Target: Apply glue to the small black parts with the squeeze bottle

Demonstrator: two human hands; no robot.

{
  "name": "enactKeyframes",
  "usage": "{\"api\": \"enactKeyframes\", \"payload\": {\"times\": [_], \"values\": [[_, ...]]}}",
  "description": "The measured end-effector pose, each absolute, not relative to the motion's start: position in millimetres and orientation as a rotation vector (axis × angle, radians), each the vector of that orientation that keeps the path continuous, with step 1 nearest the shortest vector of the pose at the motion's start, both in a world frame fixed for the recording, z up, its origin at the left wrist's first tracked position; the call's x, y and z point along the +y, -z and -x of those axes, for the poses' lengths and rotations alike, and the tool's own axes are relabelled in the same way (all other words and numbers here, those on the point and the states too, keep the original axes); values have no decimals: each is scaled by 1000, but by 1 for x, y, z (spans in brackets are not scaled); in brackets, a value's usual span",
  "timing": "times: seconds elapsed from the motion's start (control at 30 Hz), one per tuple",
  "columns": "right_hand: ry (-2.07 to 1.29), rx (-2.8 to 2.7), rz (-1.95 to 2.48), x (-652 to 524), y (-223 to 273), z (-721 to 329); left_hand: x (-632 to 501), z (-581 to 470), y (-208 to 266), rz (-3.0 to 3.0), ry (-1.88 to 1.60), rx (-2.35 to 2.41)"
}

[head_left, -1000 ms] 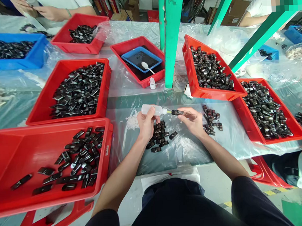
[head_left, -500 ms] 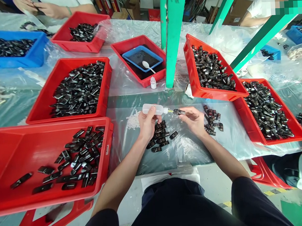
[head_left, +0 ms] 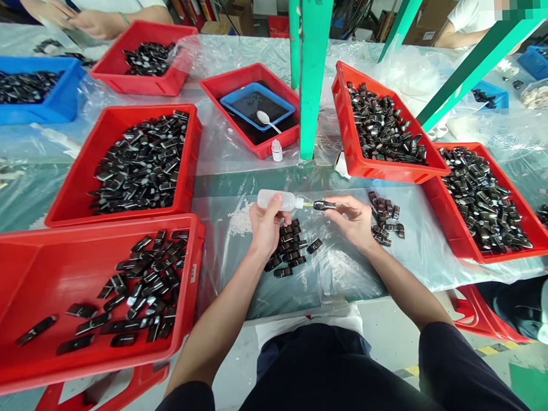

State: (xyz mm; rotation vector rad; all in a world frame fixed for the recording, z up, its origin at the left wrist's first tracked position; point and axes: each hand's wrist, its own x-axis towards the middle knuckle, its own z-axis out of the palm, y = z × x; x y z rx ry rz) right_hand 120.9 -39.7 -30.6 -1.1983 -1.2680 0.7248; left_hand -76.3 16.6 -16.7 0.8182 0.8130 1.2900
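My left hand (head_left: 266,223) is wrapped round a white squeeze bottle (head_left: 274,200) lying on its side, its thin yellowish nozzle pointing right. Between the fingertips of my right hand (head_left: 353,219) is a small glossy black part (head_left: 323,205), close to the nozzle tip; whether they touch I cannot tell. Below my left hand, a cluster of similar black parts (head_left: 288,248) lies on the plastic-covered table. Another small group of dark parts (head_left: 385,217) rests just right of my right hand. Left of the bottle is a heap of white bits (head_left: 241,219).
Red bins of black parts stand at left (head_left: 196,166) and right (head_left: 344,142). A red bin (head_left: 234,119) ahead holds a blue tray (head_left: 233,104) with a white spoon (head_left: 263,117). A small dropper bottle (head_left: 276,149) stands by a green post (head_left: 311,76). Other people sit across the table.
The black part in my right hand has shifted slightly left and tilted, and the nozzle now shows more of its length beside it. Both hands keep their holds.
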Motion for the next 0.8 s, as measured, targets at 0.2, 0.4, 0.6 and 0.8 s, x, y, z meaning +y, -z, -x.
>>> {"api": "enactKeyframes", "payload": {"times": [0.2, 0.4, 0.6, 0.8], "values": [[-710, -1275, 1227, -40, 30, -121, 16, 77, 19, -838, -1287, 813], [-716, -1267, 1246, -39, 31, -117, 15, 75, 17, -822, -1309, 841], [-755, -1246, 1229, -39, 31, -118, 15, 75, 18, -836, -1300, 824], [-786, -1235, 1264, -38, 29, -121, 15, 75, 19, -883, -1309, 831]]}}
